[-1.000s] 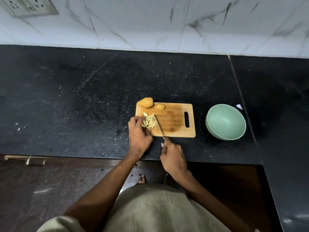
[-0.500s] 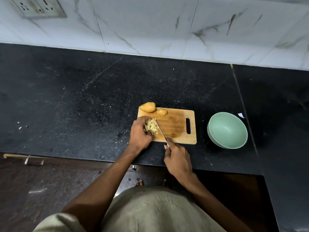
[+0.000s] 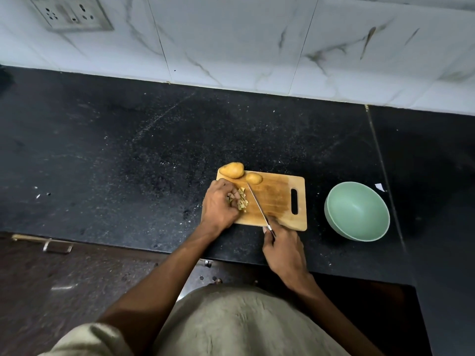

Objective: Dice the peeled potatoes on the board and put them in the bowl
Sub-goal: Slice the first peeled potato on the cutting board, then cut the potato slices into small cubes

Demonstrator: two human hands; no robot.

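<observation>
Head view: dicing potato on a wooden board (image 3: 280,199).
The left hand (image 3: 219,205) cups the diced pile (image 3: 241,199) with curled fingers; the right hand (image 3: 284,249) grips the knife (image 3: 258,205), blade beside the pile. Two whole potatoes (image 3: 232,170) sit at the board's far-left corner; the green bowl (image 3: 357,211) stands right of it.

On the wooden board (image 3: 276,199) my left hand (image 3: 219,206) curls over a small heap of pale dice (image 3: 241,200). My knife (image 3: 257,202) lies slanted just right of them, apparently touching the wood. Two whole potatoes (image 3: 232,170) sit at the far left corner. The green bowl (image 3: 357,211) stands empty, right of the board.
</observation>
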